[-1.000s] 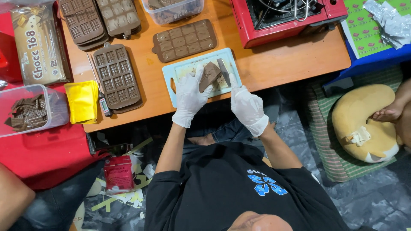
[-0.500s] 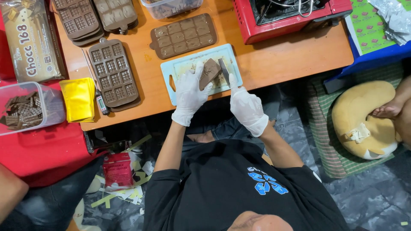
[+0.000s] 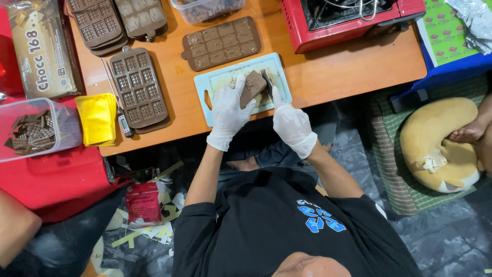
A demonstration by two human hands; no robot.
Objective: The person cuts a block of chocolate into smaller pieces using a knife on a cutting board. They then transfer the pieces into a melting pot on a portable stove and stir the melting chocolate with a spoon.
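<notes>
Item: 1 thick brown block of chocolate [image 3: 252, 87], lying at the centre of a pale blue plastic cutting board [image 3: 218, 82] near the front edge of an orange wooden table [image 3: 353, 66]; the white-gloved left hand [image 3: 229, 112] presses on it from 7 o'clock, fingers spread over its left edge, while the white-gloved right hand [image 3: 290, 121] is closed around the handle of a dark-bladed knife [image 3: 267, 81] set against the block at 3 o'clock. Handling, as judged: dense, stiff and brittle, likely to chip and to smear under warm gloves, so best steadied flat by its edges, clear of the blade. Adjacent: 1 brown silicone chocolate mould [image 3: 221, 42] at 11 o'clock of the board.
</notes>
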